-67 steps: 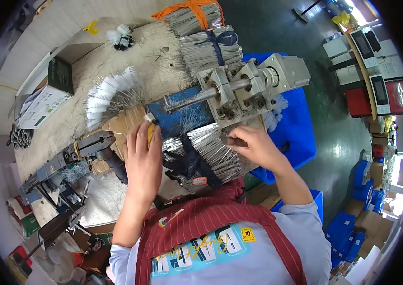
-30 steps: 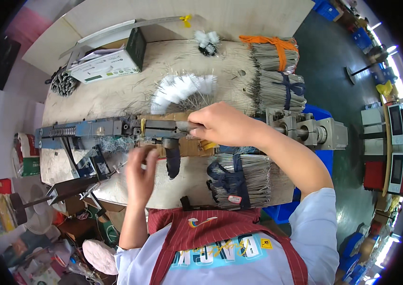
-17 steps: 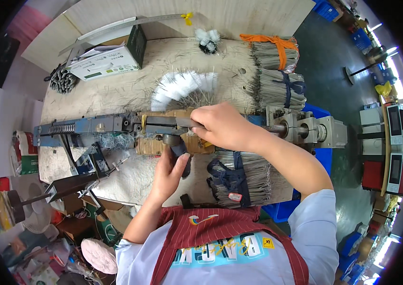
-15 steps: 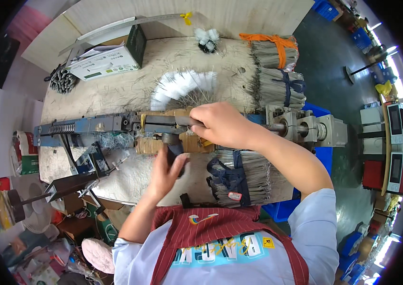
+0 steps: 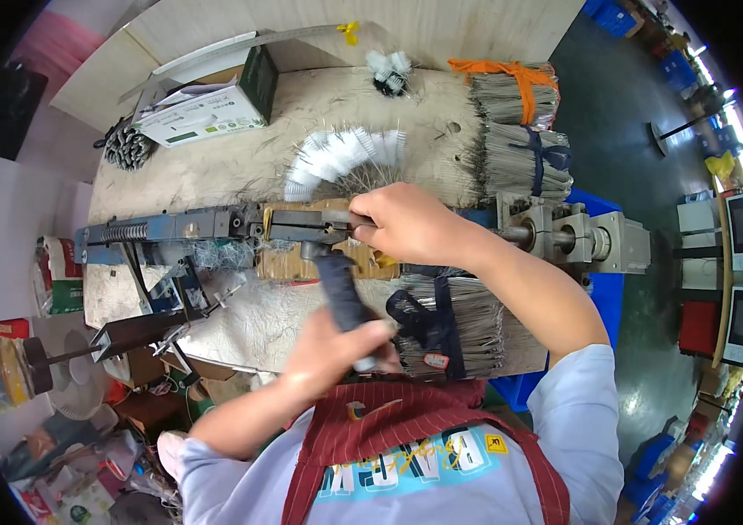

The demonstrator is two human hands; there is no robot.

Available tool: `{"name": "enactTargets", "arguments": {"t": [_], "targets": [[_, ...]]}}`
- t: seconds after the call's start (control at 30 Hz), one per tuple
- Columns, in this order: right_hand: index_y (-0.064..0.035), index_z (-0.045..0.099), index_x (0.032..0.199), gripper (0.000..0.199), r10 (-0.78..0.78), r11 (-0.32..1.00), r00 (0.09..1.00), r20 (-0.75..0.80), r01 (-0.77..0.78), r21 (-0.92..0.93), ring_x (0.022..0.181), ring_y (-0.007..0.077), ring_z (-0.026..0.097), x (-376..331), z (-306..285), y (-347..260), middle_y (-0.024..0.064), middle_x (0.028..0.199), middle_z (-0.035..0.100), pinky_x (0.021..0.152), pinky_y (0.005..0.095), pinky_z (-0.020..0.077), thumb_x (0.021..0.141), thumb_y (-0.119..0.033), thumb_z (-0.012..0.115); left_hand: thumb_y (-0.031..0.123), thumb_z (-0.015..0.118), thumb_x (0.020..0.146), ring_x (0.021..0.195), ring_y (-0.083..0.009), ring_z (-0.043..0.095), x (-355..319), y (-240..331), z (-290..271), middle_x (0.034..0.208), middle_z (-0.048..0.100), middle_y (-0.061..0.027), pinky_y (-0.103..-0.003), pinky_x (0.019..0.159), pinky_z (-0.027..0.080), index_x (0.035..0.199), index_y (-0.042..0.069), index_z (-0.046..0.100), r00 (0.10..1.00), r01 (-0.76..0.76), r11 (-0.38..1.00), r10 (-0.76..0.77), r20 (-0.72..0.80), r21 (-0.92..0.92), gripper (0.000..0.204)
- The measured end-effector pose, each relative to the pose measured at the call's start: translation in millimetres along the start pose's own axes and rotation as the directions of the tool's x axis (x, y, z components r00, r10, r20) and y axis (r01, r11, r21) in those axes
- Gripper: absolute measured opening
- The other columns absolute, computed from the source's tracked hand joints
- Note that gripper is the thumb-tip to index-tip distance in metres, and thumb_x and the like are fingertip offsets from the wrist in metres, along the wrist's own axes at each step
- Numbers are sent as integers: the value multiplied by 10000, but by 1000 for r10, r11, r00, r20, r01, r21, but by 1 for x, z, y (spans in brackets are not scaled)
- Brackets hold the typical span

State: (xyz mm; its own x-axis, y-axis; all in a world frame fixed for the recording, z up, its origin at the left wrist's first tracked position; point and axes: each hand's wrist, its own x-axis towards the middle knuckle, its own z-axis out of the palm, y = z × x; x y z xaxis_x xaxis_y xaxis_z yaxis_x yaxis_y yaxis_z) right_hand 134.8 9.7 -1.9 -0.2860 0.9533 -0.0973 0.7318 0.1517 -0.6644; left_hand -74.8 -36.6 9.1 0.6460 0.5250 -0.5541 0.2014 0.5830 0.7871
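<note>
A long bench machine with a blue and grey metal bar [image 5: 161, 229] runs across the table. From its middle a black-wrapped lever handle [image 5: 341, 284] slants toward me. My left hand [image 5: 323, 350] is closed round the handle's near end, thumb across it, slightly blurred. My right hand [image 5: 402, 220] is closed in a pinch at the right end of the grey metal jaw [image 5: 306, 226]; what its fingers hold is hidden. Just beyond the jaw lies a curved row of white bristle brushes [image 5: 345, 157] with thin wire stems.
Bundles of thin wire rods [image 5: 525, 162] lie at the right, and another bundle [image 5: 472, 324] lies near me. A white and green carton [image 5: 205, 109] stands at the back left beside dark twisted pieces [image 5: 129, 144]. A motor-like block [image 5: 621, 243] ends the machine's right side.
My left hand has moved toward me and to the right, swinging the lever handle's near end the same way. My right hand stays at the jaw. The view has shifted slightly.
</note>
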Motion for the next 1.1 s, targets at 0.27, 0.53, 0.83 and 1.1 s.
{"name": "enactTargets", "arguments": {"t": [0.27, 0.53, 0.83, 1.1], "targets": [[30, 585, 860, 195, -254, 900, 961, -111, 193, -390, 731, 318, 655, -57, 26, -31, 153, 837, 604, 538, 371, 554, 790, -148, 621, 179, 719, 800, 499, -185, 564, 51, -81, 13, 550, 574, -70, -345, 479, 464, 627, 10, 582, 881, -179, 901, 326, -343, 395, 277], [-2, 569, 966, 337, -93, 988, 991, 93, 103, -111, 762, 382, 658, -45, 76, -7, 175, 915, 620, 649, 444, 549, 839, -292, 686, 176, 754, 774, 802, -399, 650, 53, -117, -37, 888, 649, -237, -417, 687, 543, 1100, -29, 540, 825, -142, 610, 508, -248, 780, 440], [-11, 542, 1071, 321, -86, 968, 932, -353, -5, -250, 922, 380, 625, -58, 64, 42, 161, 1025, 584, 740, 464, 529, 778, -12, 673, 277, 568, 990, 718, -135, 634, -21, -109, -132, 823, 646, -63, -259, 610, 489, 999, 8, 599, 635, -209, 974, 199, -746, 82, 271], [-5, 520, 1009, 254, 56, 998, 953, -298, -60, -4, 874, 386, 639, -80, 64, 24, 190, 962, 629, 715, 438, 513, 808, -19, 674, 219, 534, 1013, 573, -124, 610, 2, -115, -149, 715, 626, -67, -248, 520, 484, 885, -27, 609, 461, -337, 886, 450, -765, 318, 287]]}}
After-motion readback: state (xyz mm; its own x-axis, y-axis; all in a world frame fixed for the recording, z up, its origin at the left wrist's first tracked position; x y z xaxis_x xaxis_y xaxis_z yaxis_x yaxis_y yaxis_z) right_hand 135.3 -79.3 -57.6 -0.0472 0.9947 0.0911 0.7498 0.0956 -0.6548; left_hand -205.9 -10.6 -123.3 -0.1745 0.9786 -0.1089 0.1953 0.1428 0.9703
